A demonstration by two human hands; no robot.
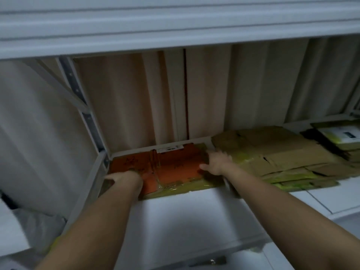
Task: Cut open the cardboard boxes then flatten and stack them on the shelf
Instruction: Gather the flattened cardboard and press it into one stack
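On the shelf (194,211), left hand (124,179) and right hand (216,164), fingers extended, press the flattened orange box (171,168) onto its stack beside the brown stack (282,154). Stacking step; next, square the edges.

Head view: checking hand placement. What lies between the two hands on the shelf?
The flattened orange box, spanning from left hand to right hand, in the head view.

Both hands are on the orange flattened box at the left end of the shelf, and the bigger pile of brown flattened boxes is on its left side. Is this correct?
Not quite. The head view shows the left hand and right hand on the orange flattened box at the shelf's left end, but the pile of brown flattened boxes lies on its right side, not left.
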